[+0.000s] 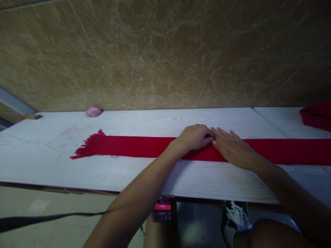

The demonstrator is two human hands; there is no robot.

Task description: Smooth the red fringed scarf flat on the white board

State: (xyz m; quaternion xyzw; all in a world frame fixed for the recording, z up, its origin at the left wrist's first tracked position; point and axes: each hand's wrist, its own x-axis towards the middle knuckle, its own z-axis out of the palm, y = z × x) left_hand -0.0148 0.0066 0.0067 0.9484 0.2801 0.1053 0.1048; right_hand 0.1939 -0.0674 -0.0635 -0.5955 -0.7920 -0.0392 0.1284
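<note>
Red knit scarf point(144, 146) lies flat on the white wood-grain table point(77, 168), long axis running L–R across the view, parallel w/ the table's front edge. Its fringed end point(88, 148) sits far left; the other end runs out of frame on the right.

Both hands rest on the strip approx mid-length, touching each other. L hand point(196, 137) is curled, knuckles up, fingertips tucked down onto the cloth beside the R hand. Can't tell whether it pinches any fabric or only presses. R hand point(232, 150) is spread flat, palm down, fingers straight and pointing left toward the L hand. It grips nothing and just lies on the scarf.

So the cloth stretches away from the fingers on both sides. The fringe lies well left of the L hand, which is the nearer one to it; the unseen end is on the R hand's side.

Elsewhere: a small pink lump point(93, 111) at the table's back edge by the marble wall point(165, 51), and another red cloth point(317, 115) back right, well apart from both hands.
</note>
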